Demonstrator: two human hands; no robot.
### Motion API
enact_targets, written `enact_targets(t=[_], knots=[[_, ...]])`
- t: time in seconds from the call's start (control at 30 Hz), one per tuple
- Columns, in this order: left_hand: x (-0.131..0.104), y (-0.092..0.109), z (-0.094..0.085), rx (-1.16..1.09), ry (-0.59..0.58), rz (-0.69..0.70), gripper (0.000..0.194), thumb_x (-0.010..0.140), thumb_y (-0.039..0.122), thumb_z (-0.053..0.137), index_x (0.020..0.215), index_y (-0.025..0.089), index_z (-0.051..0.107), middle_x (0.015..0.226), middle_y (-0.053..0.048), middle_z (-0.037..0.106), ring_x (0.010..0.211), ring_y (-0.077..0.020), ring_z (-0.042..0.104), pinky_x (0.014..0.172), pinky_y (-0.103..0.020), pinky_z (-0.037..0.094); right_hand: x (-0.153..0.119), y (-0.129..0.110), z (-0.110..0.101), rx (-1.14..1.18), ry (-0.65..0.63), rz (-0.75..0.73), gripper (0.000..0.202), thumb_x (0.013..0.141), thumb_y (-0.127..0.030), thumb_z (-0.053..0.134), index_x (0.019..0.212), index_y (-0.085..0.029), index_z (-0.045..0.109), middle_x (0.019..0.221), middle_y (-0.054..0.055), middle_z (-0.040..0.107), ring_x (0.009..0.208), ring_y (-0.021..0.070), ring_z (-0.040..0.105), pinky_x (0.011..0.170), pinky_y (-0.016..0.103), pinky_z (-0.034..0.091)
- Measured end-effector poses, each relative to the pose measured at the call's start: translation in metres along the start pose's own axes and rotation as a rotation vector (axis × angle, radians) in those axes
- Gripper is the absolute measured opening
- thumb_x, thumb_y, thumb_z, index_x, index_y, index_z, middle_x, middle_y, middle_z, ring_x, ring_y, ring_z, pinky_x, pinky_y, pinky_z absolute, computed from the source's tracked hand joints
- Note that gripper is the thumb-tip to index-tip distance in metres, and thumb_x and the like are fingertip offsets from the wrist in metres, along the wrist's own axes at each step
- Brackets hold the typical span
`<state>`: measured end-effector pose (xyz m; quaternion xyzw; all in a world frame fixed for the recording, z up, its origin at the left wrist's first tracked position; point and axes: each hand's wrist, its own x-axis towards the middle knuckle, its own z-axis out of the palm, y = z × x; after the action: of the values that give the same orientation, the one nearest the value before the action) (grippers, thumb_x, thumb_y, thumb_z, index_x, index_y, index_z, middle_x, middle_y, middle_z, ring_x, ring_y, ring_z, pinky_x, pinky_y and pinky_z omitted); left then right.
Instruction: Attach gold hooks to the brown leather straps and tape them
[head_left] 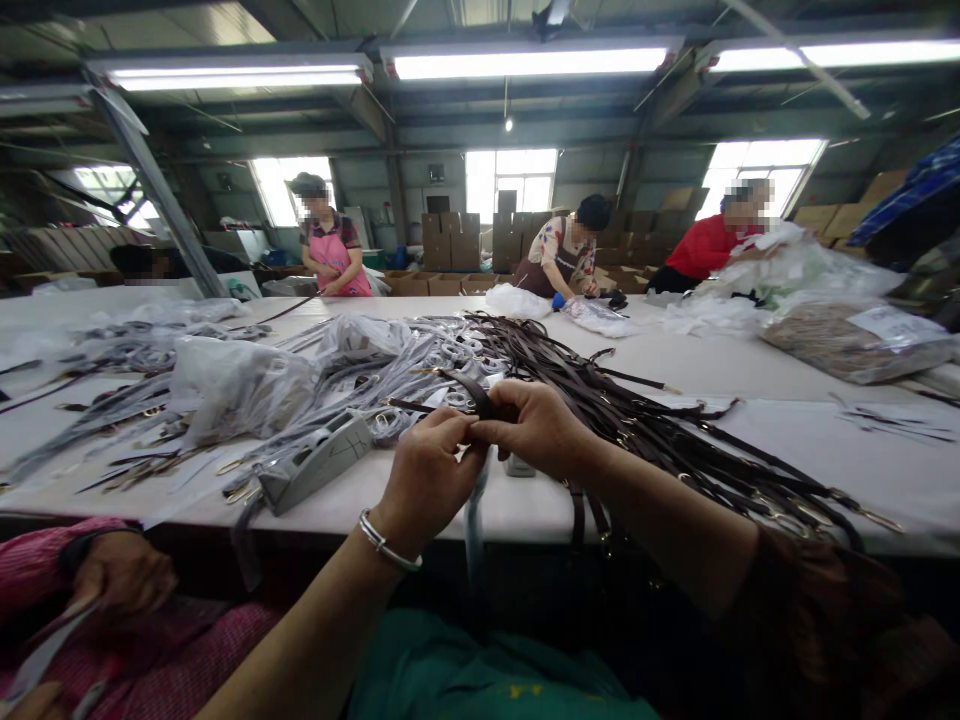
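Observation:
A dark brown strap point(474, 390) is bent in a loop above the near edge of the table, between my two hands. My left hand point(433, 478), with a silver bracelet at the wrist, pinches the strap's lower part. My right hand point(536, 428) has its fingers wrapped round the strap, the thumb meeting my left fingertips. A pale strip hangs below my hands. Behind and to the right lies a spread of dark brown straps point(637, 425) with metal clasps. Straps in clear wrapping point(405, 360) lie behind my left hand.
A grey box-like holder point(322, 465) stands near the table's front edge point(495, 520). Plastic bags point(240, 385) lie at the left, and a filled bag point(855, 335) at the right. A neighbour's hand point(124, 580) is at lower left. Several people work across the table.

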<state>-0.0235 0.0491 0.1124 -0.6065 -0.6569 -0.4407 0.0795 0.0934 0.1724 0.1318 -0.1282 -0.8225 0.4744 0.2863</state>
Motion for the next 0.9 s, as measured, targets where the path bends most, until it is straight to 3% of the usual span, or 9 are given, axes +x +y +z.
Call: enact_targets(t=[0.13, 0.23, 0.33, 0.57, 0.7, 0.9], knots=[[-0.006, -0.011, -0.007, -0.213, -0.066, -0.146, 0.021, 0.086, 0.031, 0.064, 0.103, 0.020, 0.072, 0.096, -0.007, 0.072, 0.083, -0.0183, 0.067, 0.067, -0.024, 0.052, 0.001, 0.005, -0.006, -0.019, 0.059, -0.020, 0.012, 0.074, -0.024, 0.068, 0.077, -0.017, 0.058, 0.064, -0.002, 0.060, 0.054, 0.0120, 0.057, 0.049, 0.023, 0.044], [-0.009, -0.021, -0.009, -0.237, -0.043, -0.319, 0.021, 0.085, 0.036, 0.065, 0.095, 0.019, 0.073, 0.088, -0.007, 0.073, 0.078, -0.0193, 0.067, 0.066, -0.026, 0.052, 0.000, 0.007, -0.007, 0.060, 0.063, 0.023, 0.009, 0.072, -0.018, 0.062, 0.079, -0.017, 0.057, 0.061, -0.003, 0.059, 0.053, 0.0134, 0.060, 0.051, 0.024, 0.047], [-0.010, -0.024, -0.007, -0.303, -0.110, -0.413, 0.023, 0.083, 0.041, 0.066, 0.085, 0.018, 0.071, 0.075, -0.005, 0.070, 0.067, -0.0175, 0.063, 0.060, -0.025, 0.050, -0.001, 0.008, -0.004, 0.073, 0.039, 0.024, 0.012, 0.071, -0.014, 0.058, 0.082, -0.017, 0.057, 0.062, -0.004, 0.058, 0.053, 0.0128, 0.060, 0.051, 0.023, 0.047], [-0.006, -0.020, -0.003, -0.490, -0.240, -0.596, 0.028, 0.078, 0.043, 0.066, 0.076, 0.016, 0.066, 0.067, -0.001, 0.061, 0.060, -0.0142, 0.057, 0.053, -0.024, 0.050, -0.004, 0.011, -0.002, -0.063, 0.047, -0.137, 0.010, 0.071, -0.011, 0.059, 0.080, -0.016, 0.062, 0.070, -0.002, 0.058, 0.063, 0.0114, 0.054, 0.057, 0.022, 0.041], [-0.002, -0.021, -0.004, -0.441, -0.333, -0.597, 0.023, 0.074, 0.036, 0.066, 0.083, 0.014, 0.068, 0.075, -0.003, 0.066, 0.064, -0.0156, 0.060, 0.056, -0.025, 0.051, -0.006, 0.013, -0.003, -0.024, 0.003, -0.175, 0.009, 0.074, -0.011, 0.057, 0.080, -0.017, 0.060, 0.076, 0.000, 0.060, 0.066, 0.0128, 0.057, 0.061, 0.025, 0.044], [0.003, -0.022, -0.005, -0.220, -0.441, -0.524, 0.020, 0.078, 0.032, 0.060, 0.079, 0.015, 0.070, 0.064, -0.002, 0.065, 0.059, -0.0159, 0.060, 0.054, -0.025, 0.044, -0.006, 0.015, -0.002, -0.081, -0.044, -0.374, 0.005, 0.078, -0.015, 0.062, 0.083, -0.017, 0.064, 0.083, 0.004, 0.063, 0.074, 0.0162, 0.059, 0.070, 0.030, 0.048]])
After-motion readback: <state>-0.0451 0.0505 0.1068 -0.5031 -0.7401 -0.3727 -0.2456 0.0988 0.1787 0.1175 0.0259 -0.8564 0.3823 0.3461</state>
